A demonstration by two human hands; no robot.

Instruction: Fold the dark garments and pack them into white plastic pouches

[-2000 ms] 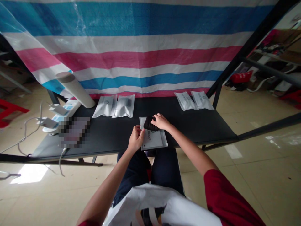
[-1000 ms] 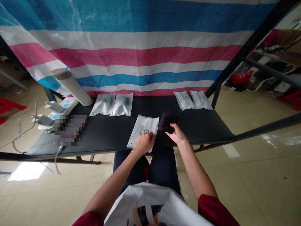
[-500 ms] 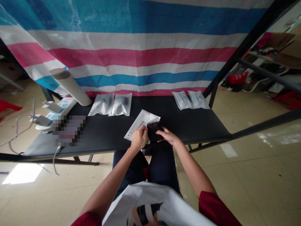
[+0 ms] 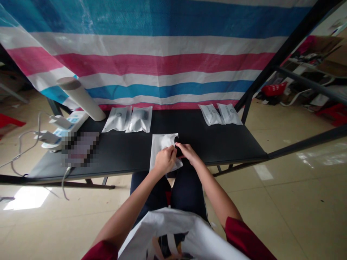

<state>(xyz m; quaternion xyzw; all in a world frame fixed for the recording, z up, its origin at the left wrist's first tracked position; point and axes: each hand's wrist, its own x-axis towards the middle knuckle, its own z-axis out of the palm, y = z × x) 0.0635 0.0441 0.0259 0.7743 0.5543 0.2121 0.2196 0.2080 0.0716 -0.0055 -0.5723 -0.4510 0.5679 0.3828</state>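
A white plastic pouch (image 4: 157, 147) lies near the front edge of the black table, its mouth facing right. My left hand (image 4: 165, 159) is closed on the pouch near that mouth. At the opening, my right hand (image 4: 187, 151) has its fingers together around a dark, soft-looking item (image 4: 176, 140). Most of the item is hidden by the pouch and my fingers, so its kind does not show.
Two filled pouches (image 4: 141, 119) lie at the back left, two more (image 4: 230, 114) at the back right. A white bottle (image 4: 85, 101), a power strip (image 4: 73, 124) and a blurred phone-like object (image 4: 82, 146) occupy the left. Striped sheeting (image 4: 162, 65) hangs behind the table.
The pouch has turned more upright toward me. The dark item, largely in sight before, is now mostly covered at the pouch's mouth. My left hand has moved right, and my right hand slightly left.
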